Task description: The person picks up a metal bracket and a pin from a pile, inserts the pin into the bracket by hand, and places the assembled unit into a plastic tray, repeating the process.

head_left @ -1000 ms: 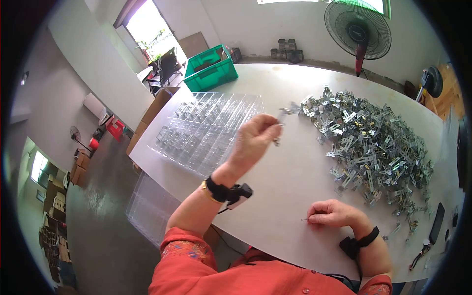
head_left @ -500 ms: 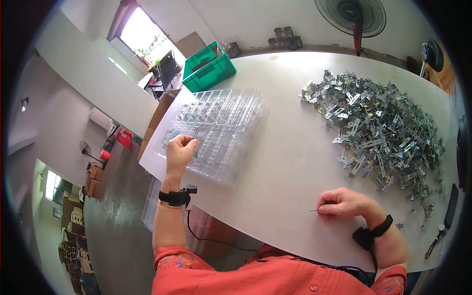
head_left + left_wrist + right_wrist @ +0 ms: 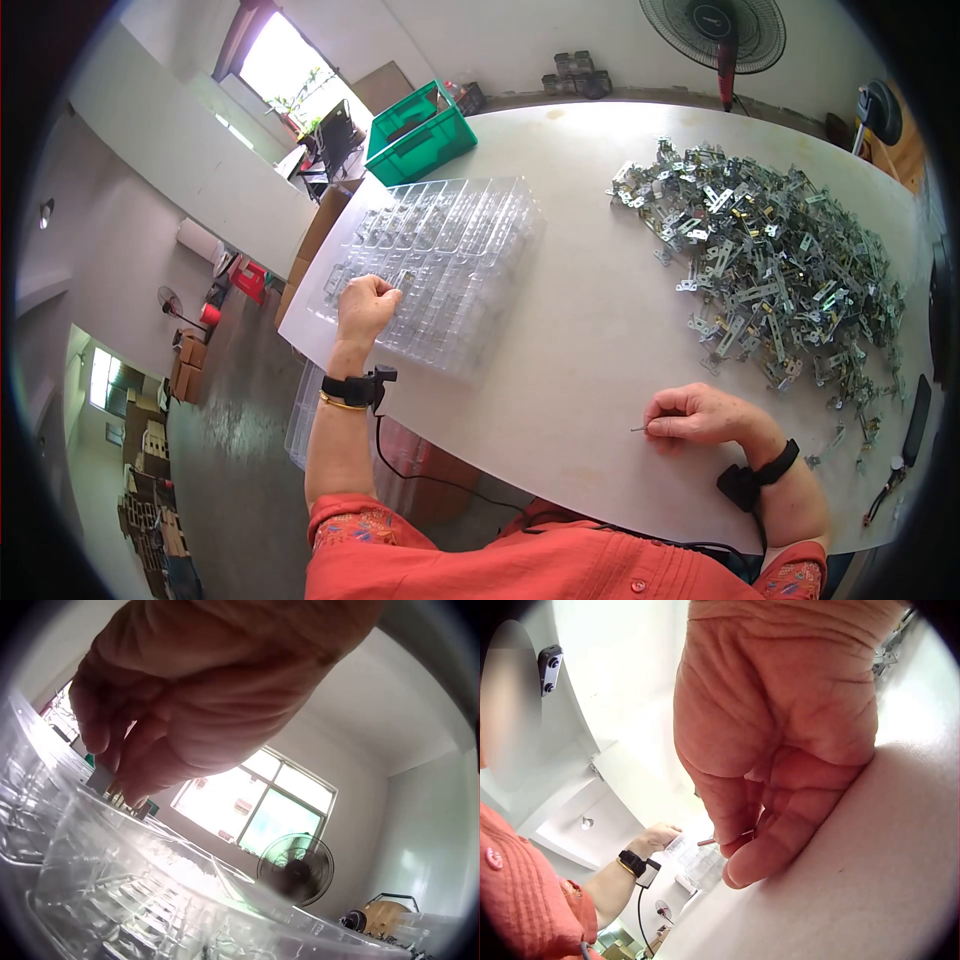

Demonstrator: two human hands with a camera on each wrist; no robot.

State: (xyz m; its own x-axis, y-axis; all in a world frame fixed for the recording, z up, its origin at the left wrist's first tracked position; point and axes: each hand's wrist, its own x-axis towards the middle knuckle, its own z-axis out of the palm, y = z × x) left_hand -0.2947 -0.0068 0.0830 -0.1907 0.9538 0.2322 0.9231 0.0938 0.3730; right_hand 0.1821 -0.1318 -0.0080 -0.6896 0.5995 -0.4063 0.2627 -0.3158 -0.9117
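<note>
Over the near left part of a clear plastic compartment tray, my left hand pinches a small metal bracket. In the left wrist view that metal bracket shows at the fingertips, right by the tray's clear rim; the fingers hide most of it. Many of the tray's compartments hold small metal parts. On the table, my right hand rests with its fingers curled. Between thumb and forefinger it pinches a thin metal pin, one end sticking out. A big pile of metal brackets lies beyond it.
A green plastic crate stands at the far edge of the white table. Along the right edge lies a dark strip-like object. A fan stands behind the table. Cables run from the wrist cameras.
My left hand has moved left from near the pile to the tray, carrying the metal bracket, and has stayed there this last half second. The right hand keeps its pinch on the pin.
</note>
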